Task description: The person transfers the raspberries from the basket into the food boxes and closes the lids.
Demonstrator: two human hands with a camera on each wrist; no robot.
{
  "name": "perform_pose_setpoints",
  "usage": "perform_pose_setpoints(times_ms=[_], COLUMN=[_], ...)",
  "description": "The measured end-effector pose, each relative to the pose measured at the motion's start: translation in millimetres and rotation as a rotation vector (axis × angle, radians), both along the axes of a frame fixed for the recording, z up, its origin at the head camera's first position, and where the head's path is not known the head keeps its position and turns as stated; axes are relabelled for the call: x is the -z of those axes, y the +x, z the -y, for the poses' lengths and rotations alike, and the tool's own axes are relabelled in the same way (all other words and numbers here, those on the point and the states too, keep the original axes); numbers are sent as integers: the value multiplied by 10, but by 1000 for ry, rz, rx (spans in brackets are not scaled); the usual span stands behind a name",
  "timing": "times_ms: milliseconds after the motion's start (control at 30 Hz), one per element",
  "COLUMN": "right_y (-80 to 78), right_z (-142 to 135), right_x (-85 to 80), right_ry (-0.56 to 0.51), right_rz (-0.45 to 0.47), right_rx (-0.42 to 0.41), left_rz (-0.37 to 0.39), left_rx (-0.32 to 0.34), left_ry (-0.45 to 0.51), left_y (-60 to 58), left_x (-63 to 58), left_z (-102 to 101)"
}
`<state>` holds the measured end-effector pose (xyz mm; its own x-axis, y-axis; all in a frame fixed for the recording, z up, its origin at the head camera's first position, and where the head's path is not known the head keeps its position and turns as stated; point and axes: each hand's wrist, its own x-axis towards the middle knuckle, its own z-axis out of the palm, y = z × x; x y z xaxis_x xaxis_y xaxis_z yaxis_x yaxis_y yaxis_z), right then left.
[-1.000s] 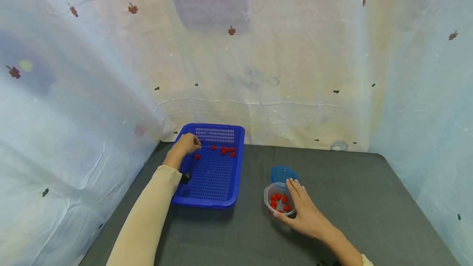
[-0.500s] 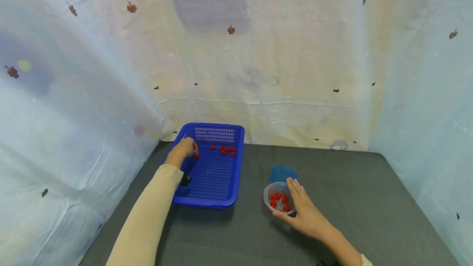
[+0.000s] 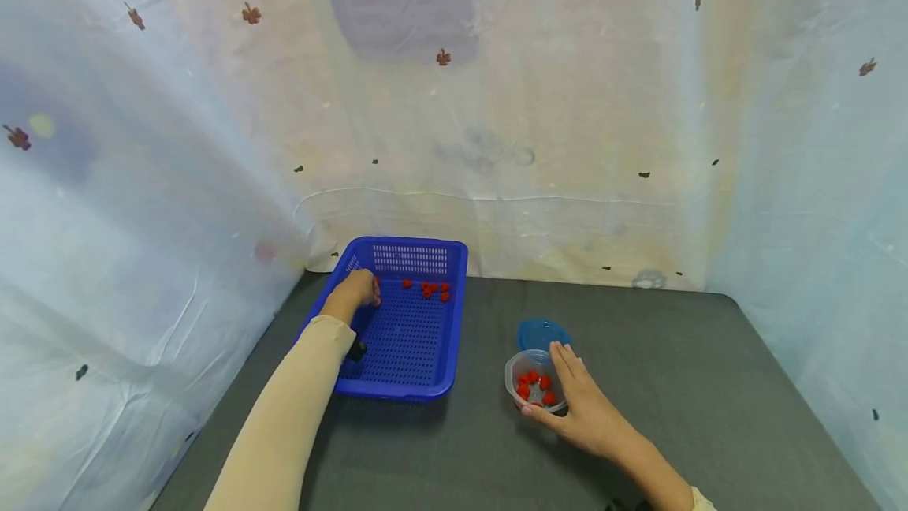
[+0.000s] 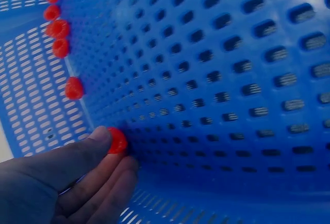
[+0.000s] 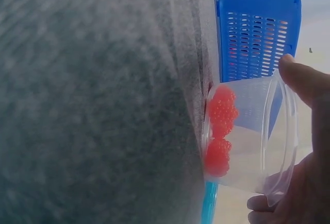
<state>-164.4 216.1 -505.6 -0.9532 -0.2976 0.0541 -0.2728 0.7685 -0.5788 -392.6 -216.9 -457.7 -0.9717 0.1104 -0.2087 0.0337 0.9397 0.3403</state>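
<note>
Blue plastic mesh fills the left side: a perforated blue basket (image 3: 407, 322) sits at the back-left of the surface, and inside it the left hand (image 3: 355, 289) has closed on a single red raspberry (image 4: 116, 140), thumb and curled fingers pinching it against the basket floor near the left wall. A second ago that berry lay loose on the mesh beside the hand; now the fingers have it, so I judge the pick-up made and the berry ready to be lifted out. A small cluster of other raspberries (image 3: 431, 289) stays put along the far end of the basket, just beside the hand's reach. Further right, well apart from the basket, a clear plastic cup (image 3: 534, 381) holding several red raspberries stands on the surface, and the right hand (image 3: 578, 404) steadies it as it has throughout — thumb at the near rim, fingers straight along the far side, lightly cupping the cup rather than squeezing it. Just behind the cup lies its blue lid (image 3: 542, 333), flat on the surface. The surface (image 3: 674, 385) itself is dark grey felt-like cloth, and a pale, wrinkled sheet printed with small brown leaf shapes (image 3: 496, 101) hangs around it on three sides.
</note>
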Motion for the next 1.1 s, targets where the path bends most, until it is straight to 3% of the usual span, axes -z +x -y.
perform_pose_setpoints(times_ms=[633,1100], right_y=[-15,-5], right_z=[11,12], right_x=[18,6], right_ry=[33,32], right_rz=[-44,-28], right_rx=[14,14], left_rz=[-24,-2], left_rx=[-7,9], left_ry=[-7,52], left_y=[-71,-50], left_x=[108,80], left_z=[-11,-8])
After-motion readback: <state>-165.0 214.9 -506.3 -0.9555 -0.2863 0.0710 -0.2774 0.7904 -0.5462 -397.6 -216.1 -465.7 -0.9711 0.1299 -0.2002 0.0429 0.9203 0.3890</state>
